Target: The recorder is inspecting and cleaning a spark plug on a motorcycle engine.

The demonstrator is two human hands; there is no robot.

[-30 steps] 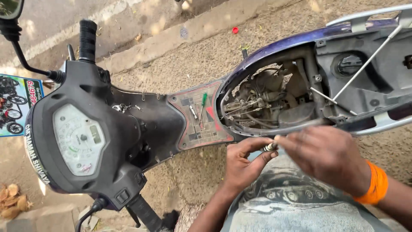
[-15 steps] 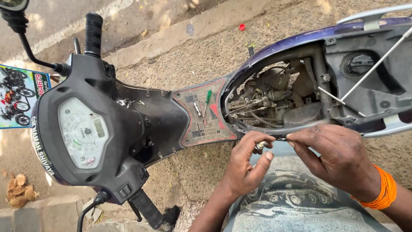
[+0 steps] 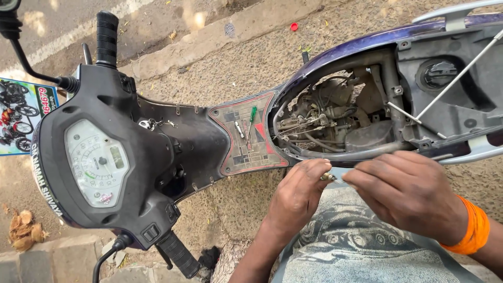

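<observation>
Together both hands (image 3: 356, 188) pinch a small metal part (image 3: 328, 177)

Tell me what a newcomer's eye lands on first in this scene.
First, the purple scooter lying across the frame with its body panel off, so the engine bay of hoses and metal parts is open at centre right. Just below it, the left hand and right hand meet over a small metal part. A green-handled screwdriver rests on the footboard.
</observation>
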